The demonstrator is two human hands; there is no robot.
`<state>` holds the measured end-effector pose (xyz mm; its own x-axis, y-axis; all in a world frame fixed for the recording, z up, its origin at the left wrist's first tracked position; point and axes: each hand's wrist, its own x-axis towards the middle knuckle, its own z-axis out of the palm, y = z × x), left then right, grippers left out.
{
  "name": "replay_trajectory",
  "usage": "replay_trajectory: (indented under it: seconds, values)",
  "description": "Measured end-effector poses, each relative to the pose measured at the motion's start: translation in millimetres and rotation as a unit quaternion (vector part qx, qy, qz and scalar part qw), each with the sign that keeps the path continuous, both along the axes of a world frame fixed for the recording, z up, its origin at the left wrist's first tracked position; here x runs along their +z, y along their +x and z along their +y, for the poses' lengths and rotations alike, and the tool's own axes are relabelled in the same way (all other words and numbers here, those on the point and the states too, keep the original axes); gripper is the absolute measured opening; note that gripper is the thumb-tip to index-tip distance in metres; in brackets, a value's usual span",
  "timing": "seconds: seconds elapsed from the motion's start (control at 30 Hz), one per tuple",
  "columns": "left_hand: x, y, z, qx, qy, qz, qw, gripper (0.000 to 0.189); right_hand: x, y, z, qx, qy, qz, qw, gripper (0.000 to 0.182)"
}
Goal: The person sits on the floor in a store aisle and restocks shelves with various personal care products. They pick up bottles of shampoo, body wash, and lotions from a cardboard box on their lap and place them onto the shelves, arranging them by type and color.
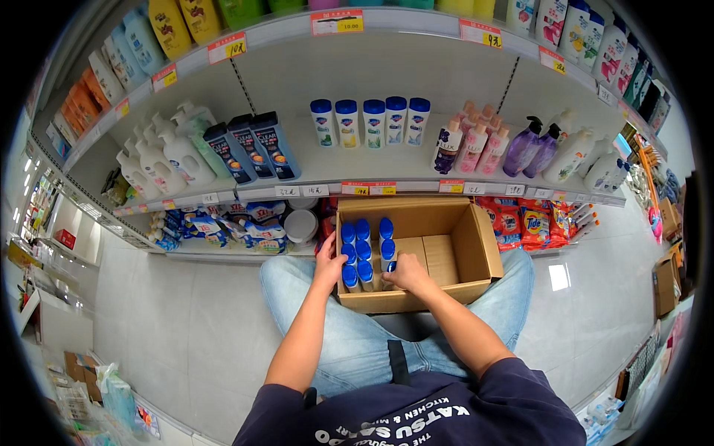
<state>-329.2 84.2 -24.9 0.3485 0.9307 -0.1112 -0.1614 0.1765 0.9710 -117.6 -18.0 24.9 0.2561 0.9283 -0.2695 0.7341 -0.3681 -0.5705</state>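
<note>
An open cardboard box (pixel 438 259) rests before me between my knees, against the lower shelf. Inside it, white bottles with blue caps (pixel 363 249) stand upright in two columns along the left wall. Another column with blue caps (pixel 387 248) stands apart, nearer the middle. My left hand (pixel 329 266) grips the box's left wall, its thumb over the edge beside the caps. With my right hand (pixel 410 273) I hold the nearest blue-capped bottle (pixel 392 266) of the separate column by its top; its lower part is hidden. The right half of the box shows bare cardboard.
Above the box, a shelf (pixel 368 167) holds several blue-capped white bottles (pixel 374 124) in a row. Clear shampoo bottles (pixel 273 148) stand to their left, Lux bottles (pixel 474 146) to their right. Tide detergent bags (pixel 535 227) lie below. An upper shelf edge (pixel 407 23) overhangs.
</note>
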Motion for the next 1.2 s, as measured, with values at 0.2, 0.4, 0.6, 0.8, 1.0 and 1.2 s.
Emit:
replay_trajectory:
  seconds: [0.2, 0.4, 0.6, 0.8, 1.0, 1.2]
  values:
    - [-2, -2, 1, 0.001, 0.005, 0.004, 1.0, 0.079, 4, 0, -2, 0.001, -0.023, 0.031, 0.999, 0.049]
    - [-1, -4, 0, -0.002, 0.002, -0.01, 1.0, 0.078, 9, -5, -7, -0.001, 0.008, -0.005, 1.0, 0.048]
    - [6, -2, -2, -0.006, -0.019, -0.013, 1.0, 0.08, 2, -4, -4, -0.017, 0.017, -0.002, 1.0, 0.04]
    - [0, -3, 1, 0.001, -0.005, -0.013, 1.0, 0.081, 9, -1, -2, 0.034, -0.006, 0.028, 0.999, 0.051]
    - [0, -3, 1, -0.004, -0.013, -0.015, 1.0, 0.081, -6, 3, -1, 0.05, 0.025, 0.07, 0.996, 0.056]
    - [0, -2, -3, -0.021, -0.047, 0.011, 0.999, 0.086, 0, 3, -3, -0.125, 0.043, 0.013, 0.991, 0.055]
